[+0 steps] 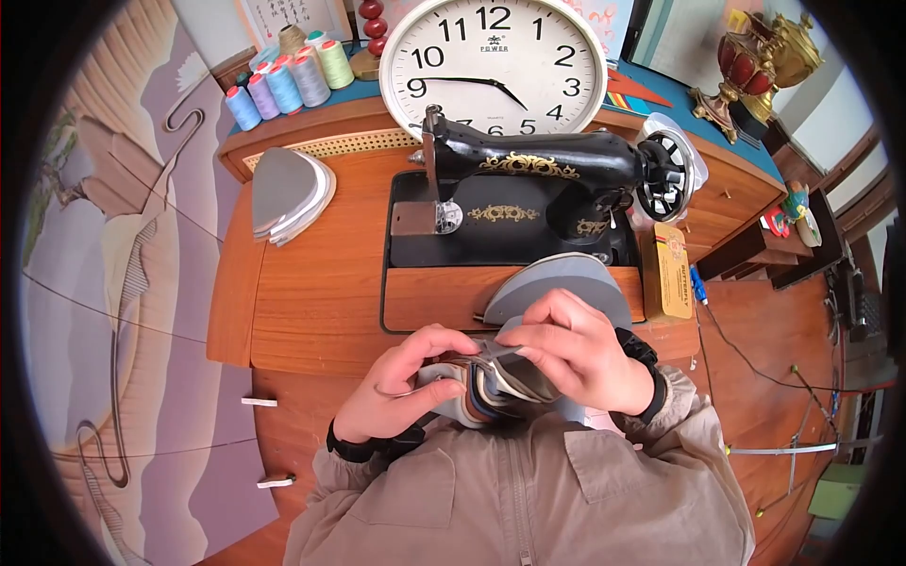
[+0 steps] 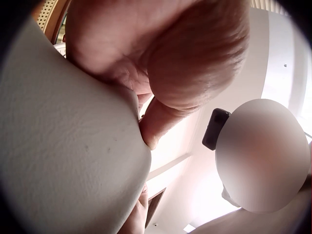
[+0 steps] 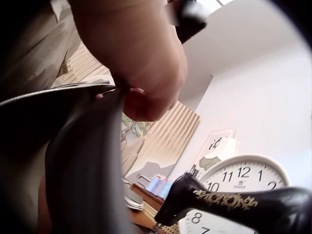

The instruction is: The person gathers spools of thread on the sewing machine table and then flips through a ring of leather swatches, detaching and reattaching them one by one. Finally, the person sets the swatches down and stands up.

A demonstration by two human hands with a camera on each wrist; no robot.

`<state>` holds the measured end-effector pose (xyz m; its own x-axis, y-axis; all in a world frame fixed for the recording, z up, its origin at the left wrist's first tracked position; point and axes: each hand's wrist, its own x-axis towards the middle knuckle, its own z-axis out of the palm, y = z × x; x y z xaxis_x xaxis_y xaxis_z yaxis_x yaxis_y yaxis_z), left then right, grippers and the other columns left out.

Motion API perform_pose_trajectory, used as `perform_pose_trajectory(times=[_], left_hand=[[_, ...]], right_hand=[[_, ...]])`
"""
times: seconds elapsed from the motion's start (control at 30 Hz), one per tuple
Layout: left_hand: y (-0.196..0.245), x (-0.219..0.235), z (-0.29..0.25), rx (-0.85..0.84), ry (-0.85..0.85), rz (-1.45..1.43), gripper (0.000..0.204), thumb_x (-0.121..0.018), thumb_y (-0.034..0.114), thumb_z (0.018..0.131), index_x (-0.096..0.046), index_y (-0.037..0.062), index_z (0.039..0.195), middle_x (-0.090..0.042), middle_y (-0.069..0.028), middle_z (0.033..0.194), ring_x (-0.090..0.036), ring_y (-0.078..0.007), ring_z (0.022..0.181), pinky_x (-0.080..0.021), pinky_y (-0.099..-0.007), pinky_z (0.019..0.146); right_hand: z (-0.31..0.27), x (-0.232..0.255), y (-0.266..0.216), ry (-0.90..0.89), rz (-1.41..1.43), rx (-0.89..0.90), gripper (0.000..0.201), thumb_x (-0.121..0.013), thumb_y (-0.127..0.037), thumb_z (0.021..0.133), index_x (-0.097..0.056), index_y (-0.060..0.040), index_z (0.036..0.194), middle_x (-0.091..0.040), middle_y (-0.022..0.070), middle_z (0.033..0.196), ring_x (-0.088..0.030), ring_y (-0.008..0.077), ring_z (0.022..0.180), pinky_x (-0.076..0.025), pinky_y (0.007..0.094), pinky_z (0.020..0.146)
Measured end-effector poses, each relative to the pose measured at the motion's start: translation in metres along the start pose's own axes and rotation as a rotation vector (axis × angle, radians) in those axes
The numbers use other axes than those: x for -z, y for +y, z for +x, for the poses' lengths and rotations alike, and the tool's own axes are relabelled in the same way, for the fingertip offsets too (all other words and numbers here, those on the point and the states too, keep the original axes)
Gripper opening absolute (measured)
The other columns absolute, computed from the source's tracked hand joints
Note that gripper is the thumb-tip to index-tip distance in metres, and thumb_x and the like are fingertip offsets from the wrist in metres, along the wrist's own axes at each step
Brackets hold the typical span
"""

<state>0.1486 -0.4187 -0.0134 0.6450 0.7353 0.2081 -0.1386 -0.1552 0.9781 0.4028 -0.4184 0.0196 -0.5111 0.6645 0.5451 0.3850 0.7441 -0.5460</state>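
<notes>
A bundle of rounded, leather-like sheets [image 1: 483, 394] in grey, white, brown and navy is held in front of the chest. My left hand [image 1: 401, 382] grips the bundle's left side, fingers over the top edge and thumb lower down. On the other side my right hand [image 1: 583, 357] pinches the upper edge of a grey sheet, its fingertips close to the left ones. A pale sheet [image 2: 73, 136] fills much of the left wrist view. Dark sheets [image 3: 90, 165] spread apart below the right hand in its wrist view. Grey rounded pieces [image 1: 562, 288] lie just beyond the hands.
A black sewing machine [image 1: 528, 156] stands on the wooden table [image 1: 311, 292], a large clock [image 1: 491, 66] behind it. More rounded pieces [image 1: 288, 193] are stacked at the left. Thread spools [image 1: 302, 80] line the back shelf. A yellow box [image 1: 668, 274] sits right of the machine.
</notes>
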Motion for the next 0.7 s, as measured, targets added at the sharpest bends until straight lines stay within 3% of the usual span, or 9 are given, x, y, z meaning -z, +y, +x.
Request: perform_pose_trajectory(times=[0.07,0.17,0.4,0.47,0.5,0.57,0.7], left_hand=[[0.003,-0.006,0.001,0.02,0.043,-0.049,0.037,-0.061,0.002,0.09,-0.05,-0.0009,0.126,-0.056,-0.0091,0.119,-0.056,-0.0171,0.111,-0.044,-0.0306,0.096],[0.006,-0.006,0.002,0.021,0.069,-0.039,0.037,-0.061,0.003,0.09,-0.051,-0.001,0.125,-0.057,-0.0089,0.118,-0.057,-0.017,0.109,-0.044,-0.0302,0.094],[0.004,0.001,-0.001,-0.008,0.042,0.086,0.034,-0.062,0.007,0.091,-0.052,-0.0003,0.123,-0.059,-0.0089,0.112,-0.059,-0.018,0.105,-0.045,-0.0297,0.091],[0.004,0.002,-0.002,0.008,0.056,0.091,0.034,-0.062,0.007,0.091,-0.053,-0.0005,0.123,-0.059,-0.0093,0.112,-0.059,-0.0186,0.103,-0.045,-0.0299,0.09],[0.004,0.002,-0.002,0.026,0.066,0.097,0.034,-0.062,0.008,0.091,-0.053,-0.0007,0.122,-0.059,-0.0098,0.111,-0.06,-0.0193,0.101,-0.045,-0.03,0.089],[0.004,0.002,-0.001,0.021,0.062,0.105,0.034,-0.062,0.008,0.091,-0.054,-0.0009,0.123,-0.059,-0.0101,0.11,-0.059,-0.0205,0.1,-0.045,-0.0307,0.088],[0.004,0.005,0.0,-0.053,0.009,0.17,0.036,-0.063,0.006,0.089,-0.055,-0.0015,0.123,-0.06,-0.0112,0.108,-0.057,-0.0244,0.098,-0.045,-0.0328,0.087]], right_hand=[[0.003,0.0,0.001,-0.075,0.235,-0.149,0.018,-0.063,0.001,0.085,-0.066,-0.0011,0.103,-0.055,0.0095,0.088,-0.056,0.0259,0.079,-0.047,0.0345,0.068],[0.006,-0.002,0.005,-0.11,0.384,-0.225,0.014,-0.059,-0.002,0.091,-0.065,0.0,0.103,-0.054,0.0101,0.087,-0.056,0.0246,0.078,-0.046,0.033,0.069],[0.014,-0.001,0.001,-0.138,0.308,-0.175,0.016,-0.059,0.0,0.089,-0.065,-0.0011,0.105,-0.054,0.0101,0.088,-0.056,0.0238,0.078,-0.046,0.0333,0.067],[0.017,0.003,-0.003,-0.157,-0.044,-0.028,0.026,-0.064,-0.002,0.08,-0.066,-0.0035,0.106,-0.055,0.0082,0.089,-0.056,0.0218,0.078,-0.048,0.0331,0.065],[0.017,0.004,-0.004,-0.157,-0.044,-0.028,0.026,-0.064,-0.002,0.08,-0.066,-0.0035,0.106,-0.055,0.0082,0.089,-0.056,0.0218,0.078,-0.048,0.0331,0.065],[0.016,0.005,-0.006,-0.169,-0.316,0.166,0.039,-0.065,-0.006,0.068,-0.065,-0.001,0.106,-0.054,0.007,0.088,-0.056,0.0191,0.075,-0.05,0.0313,0.061],[0.014,0.001,-0.009,-0.108,-0.466,0.357,0.045,-0.063,-0.009,0.062,-0.065,0.005,0.105,-0.054,0.0071,0.087,-0.054,0.0165,0.069,-0.051,0.0276,0.06]])
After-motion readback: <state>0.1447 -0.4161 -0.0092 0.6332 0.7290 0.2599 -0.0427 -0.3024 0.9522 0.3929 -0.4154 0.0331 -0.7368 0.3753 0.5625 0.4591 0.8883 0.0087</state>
